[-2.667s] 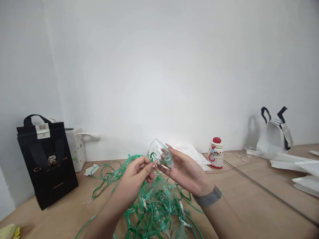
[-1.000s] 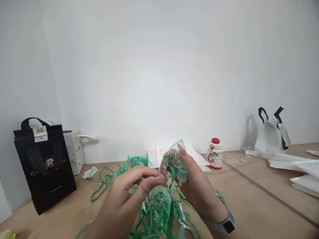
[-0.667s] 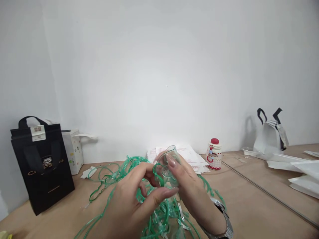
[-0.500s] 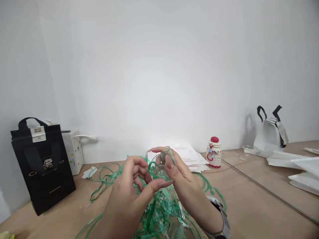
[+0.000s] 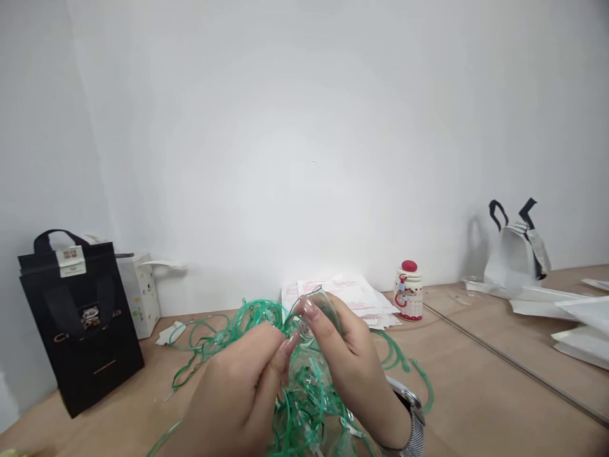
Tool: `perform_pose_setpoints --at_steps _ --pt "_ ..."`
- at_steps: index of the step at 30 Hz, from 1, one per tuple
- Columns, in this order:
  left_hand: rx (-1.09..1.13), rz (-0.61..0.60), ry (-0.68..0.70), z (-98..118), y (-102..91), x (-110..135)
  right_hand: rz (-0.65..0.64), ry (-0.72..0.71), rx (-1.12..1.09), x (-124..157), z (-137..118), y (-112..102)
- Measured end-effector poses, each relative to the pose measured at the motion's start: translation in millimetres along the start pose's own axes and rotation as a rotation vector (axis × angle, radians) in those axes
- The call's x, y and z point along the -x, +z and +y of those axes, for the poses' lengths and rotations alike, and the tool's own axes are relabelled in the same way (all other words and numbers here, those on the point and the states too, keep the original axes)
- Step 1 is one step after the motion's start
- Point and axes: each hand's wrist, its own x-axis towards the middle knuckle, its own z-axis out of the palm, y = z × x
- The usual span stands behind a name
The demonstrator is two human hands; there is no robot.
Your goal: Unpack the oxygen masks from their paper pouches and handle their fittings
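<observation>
A clear plastic mask cup (image 5: 320,311) is held above the wooden table (image 5: 476,393) by my right hand (image 5: 347,362), fingers wrapped round it. My left hand (image 5: 238,387) is curled, its fingertips pinched against the cup's near side, where a green strap runs. Below both hands lies a tangled heap of green tubing and straps (image 5: 266,362) with more clear masks in it. A watch shows on my right wrist.
A black paper bag (image 5: 78,317) stands at the left with a white box (image 5: 140,292) behind it. Papers (image 5: 347,292) and a small red-capped jar (image 5: 408,291) sit near the wall. A white bag with black handles (image 5: 516,254) and white packets are at the right.
The cup has come down from chest height closer to the heap and been turned in my right hand. My left hand has closed in and now pinches at the cup.
</observation>
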Motion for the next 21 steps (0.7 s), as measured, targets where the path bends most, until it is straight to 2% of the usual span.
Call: perform_pose_setpoints --at_steps 3,5,7,11,13,16,17,19,21 --pt "0.200 -0.128 -0.075 -2 3.5 -3 0.044 -0.015 0.058 -1 0 -1" --pt "0.270 -0.156 -0.114 -2 3.5 -4 0.079 -0.007 0.070 -3 1 -2" --pt "0.257 -0.175 -0.138 2 0.2 -6 0.120 0.012 0.066 -8 5 -6" --pt "0.185 -0.360 -0.121 11 -11.7 -5 0.286 0.057 -0.002 -27 21 -25" --pt "0.174 -0.357 -0.132 9 -13.6 -6 0.354 0.101 -0.141 -37 27 -39" --pt "0.148 -0.224 -0.208 -11 -5.8 -13 0.335 0.192 -0.419 -46 25 -54" --pt "0.147 -0.212 -0.230 -22 -1.1 -16 0.315 0.213 -0.472 -47 23 -56" --pt "0.139 -0.211 -0.277 -47 8.5 -24 0.274 0.223 -0.458 -48 21 -57" --pt "0.158 -0.197 -0.310 -74 14.9 -28 0.207 0.222 -0.298 -47 24 -55"
